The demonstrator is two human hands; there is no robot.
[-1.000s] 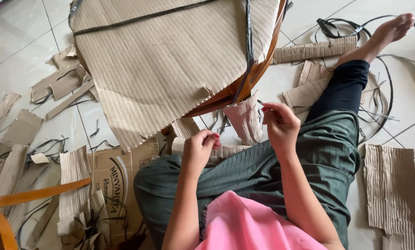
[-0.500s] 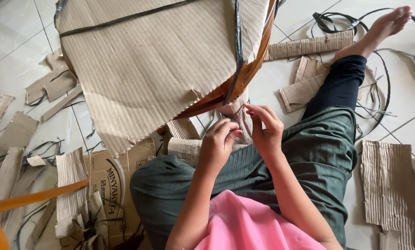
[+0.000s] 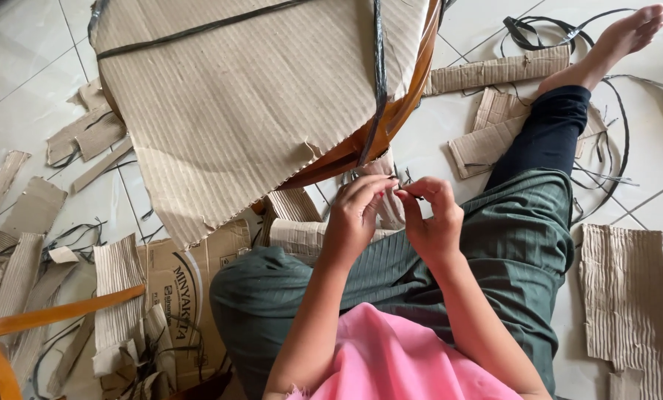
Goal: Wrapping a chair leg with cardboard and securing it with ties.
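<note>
The left hand and right hand now meet fingertip to fingertip, fingers pressed together and pinching a thin black plastic strip between them; a second ago they were apart, the right lifted higher. The strip sits just near of the large torn corrugated cardboard sheet bound over a curved orange wooden frame. Cardboard scraps litter the white tiled floor.
</note>
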